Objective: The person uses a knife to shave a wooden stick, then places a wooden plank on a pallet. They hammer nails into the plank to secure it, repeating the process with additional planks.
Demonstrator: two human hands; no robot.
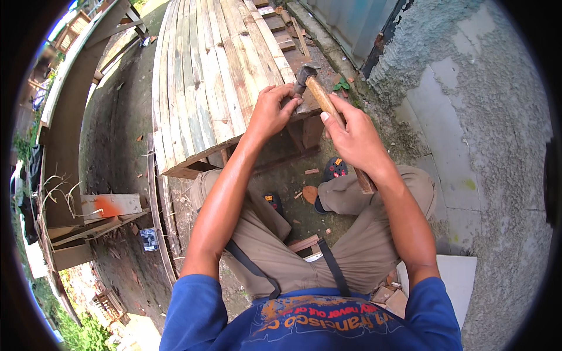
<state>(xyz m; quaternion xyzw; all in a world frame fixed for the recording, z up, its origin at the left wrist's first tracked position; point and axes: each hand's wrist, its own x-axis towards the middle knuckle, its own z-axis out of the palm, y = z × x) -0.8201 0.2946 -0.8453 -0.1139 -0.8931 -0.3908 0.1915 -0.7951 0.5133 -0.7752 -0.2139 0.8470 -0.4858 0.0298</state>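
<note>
My right hand (358,139) is closed around the wooden handle of a claw hammer (319,93). The hammer's dark metal head is over the near right corner of a slatted wooden platform (196,88), right beside my left fingertips. Bent over that same corner is my left hand (273,111), its thumb and fingers pinched together against the wood. Whatever sits between those fingers is too small or hidden to make out. Pale, narrow boards lie side by side across the platform's top.
Loose wood pieces (285,41) lie beyond the platform's right side, near a rough grey wall (486,146). A wooden frame (64,134) stands at left, with a blue-and-white can or packet (149,240) on the ground. Wood offcuts (395,301) and a white panel (448,281) are near my right hip.
</note>
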